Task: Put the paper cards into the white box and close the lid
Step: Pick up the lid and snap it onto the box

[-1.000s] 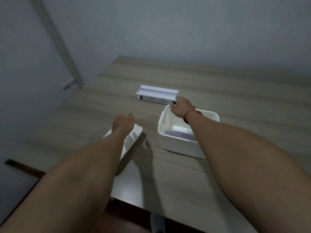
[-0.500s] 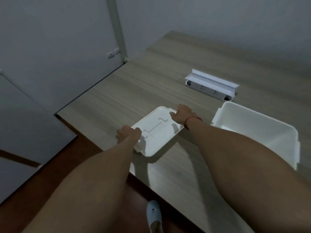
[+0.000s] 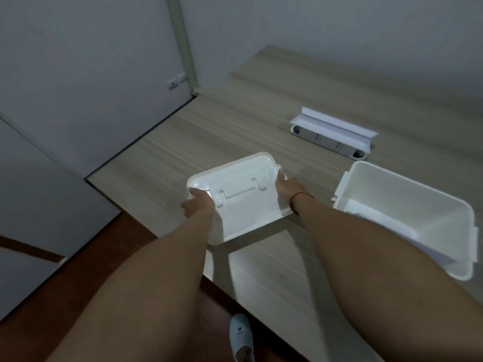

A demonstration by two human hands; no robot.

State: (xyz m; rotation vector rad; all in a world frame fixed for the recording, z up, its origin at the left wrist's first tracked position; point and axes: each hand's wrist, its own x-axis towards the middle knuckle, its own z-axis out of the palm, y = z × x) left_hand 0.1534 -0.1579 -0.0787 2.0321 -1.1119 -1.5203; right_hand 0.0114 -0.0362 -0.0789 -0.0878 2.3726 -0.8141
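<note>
I hold the white plastic lid (image 3: 243, 194) between both hands, lifted off the wooden table (image 3: 261, 142) and tilted, its top with a moulded handle facing up. My left hand (image 3: 197, 205) grips its near left edge. My right hand (image 3: 287, 190), with a red band at the wrist, grips its right edge. The open white box (image 3: 441, 197) stands to the right, and pale paper cards (image 3: 379, 218) lie on its bottom.
A white power strip under a folded white paper (image 3: 337, 131) lies at the back of the table. The table's left edge drops to a brown floor, where a white shoe (image 3: 240, 333) shows. A grey wall and door stand at the left.
My right hand left the box and took the lid's right edge. Both hands have raised the lid from the table. The view has swung left, so the box now sits at the right.
</note>
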